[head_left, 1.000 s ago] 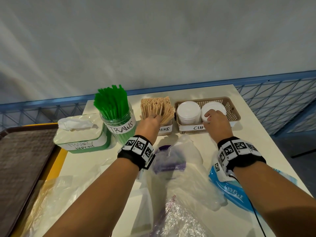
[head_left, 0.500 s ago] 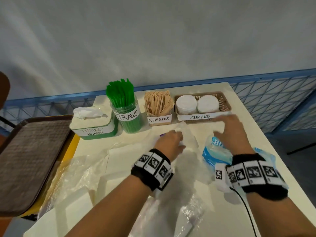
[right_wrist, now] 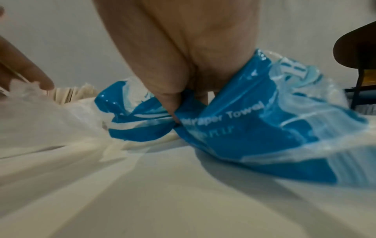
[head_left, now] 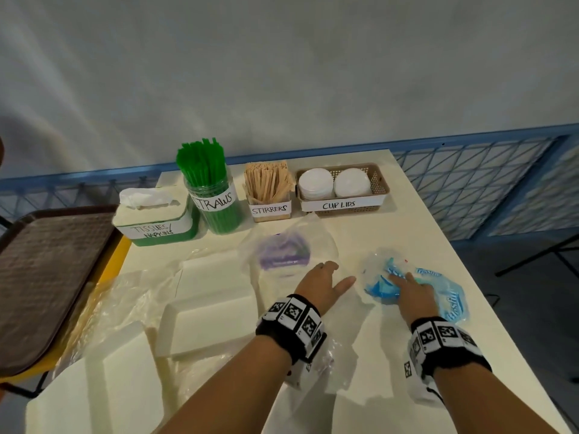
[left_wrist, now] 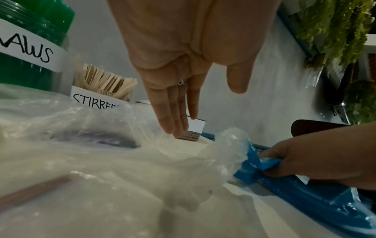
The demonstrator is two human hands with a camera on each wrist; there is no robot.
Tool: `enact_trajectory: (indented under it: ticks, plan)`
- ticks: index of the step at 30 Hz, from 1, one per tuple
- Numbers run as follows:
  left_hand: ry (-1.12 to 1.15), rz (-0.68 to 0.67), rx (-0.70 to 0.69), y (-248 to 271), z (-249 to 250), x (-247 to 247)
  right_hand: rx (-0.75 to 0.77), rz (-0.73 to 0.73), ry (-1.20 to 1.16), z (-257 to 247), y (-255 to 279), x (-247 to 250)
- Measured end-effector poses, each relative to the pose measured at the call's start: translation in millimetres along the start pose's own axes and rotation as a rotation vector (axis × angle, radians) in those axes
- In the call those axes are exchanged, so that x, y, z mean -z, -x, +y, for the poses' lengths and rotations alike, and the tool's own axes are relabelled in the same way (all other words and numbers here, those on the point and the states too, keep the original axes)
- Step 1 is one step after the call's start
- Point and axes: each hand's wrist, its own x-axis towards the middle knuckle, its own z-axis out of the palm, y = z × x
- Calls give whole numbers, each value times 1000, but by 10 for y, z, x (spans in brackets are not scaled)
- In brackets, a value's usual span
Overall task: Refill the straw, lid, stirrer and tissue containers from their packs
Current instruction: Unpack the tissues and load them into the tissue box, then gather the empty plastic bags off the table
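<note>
Along the table's far edge stand a green tissue box [head_left: 156, 225], a jar of green straws [head_left: 216, 198], a box of wooden stirrers [head_left: 269, 195] and a basket of white cup lids [head_left: 343, 187]. My left hand [head_left: 336, 272] hovers with straight fingers [left_wrist: 175, 122] over a crumpled clear bag with purple print [head_left: 282, 255], holding nothing. To its right, my right hand [head_left: 404, 281] pinches a blue and clear paper towel wrapper [head_left: 451, 296] lying on the table. In the right wrist view, thumb and fingers [right_wrist: 173, 103] nip a fold of the wrapper [right_wrist: 234, 128].
Stacks of white napkins [head_left: 213, 321] in loose clear plastic lie at the near left. A brown tray [head_left: 47, 277] sits off the table's left side on a yellow surface. A blue railing [head_left: 470, 170] runs behind the table, whose right edge is close to my right arm.
Both hands drew back from the stirrer box and lid basket toward me. The right hand came down on the blue wrapper and pinched it; the left hand stays open by the clear bag.
</note>
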Motion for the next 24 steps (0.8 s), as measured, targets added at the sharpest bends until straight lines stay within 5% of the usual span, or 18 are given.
enact_trajectory:
  ticks: [4, 10, 12, 15, 19, 20, 24]
  plan:
    - [297, -35, 66, 77, 105, -56, 16, 185, -134, -19, 6, 115]
    - [929, -65, 83, 167, 202, 8, 321, 327, -546, -722, 452, 446]
    - [1124, 69, 82, 217, 155, 137, 401, 301, -705, -1002, 709, 567]
    - [1067, 379, 111, 256, -88, 412, 524, 278, -750, -1230, 981, 613]
    - [987, 642, 163, 402, -493, 890, 409, 511, -841, -1247, 1187, 421]
    - [959, 688, 166, 457, -566, 995, 347, 470, -769, -1231, 1205, 304]
    - [876, 761, 148, 707, -746, 1289, 54, -59, -466, -1267, 1246, -218]
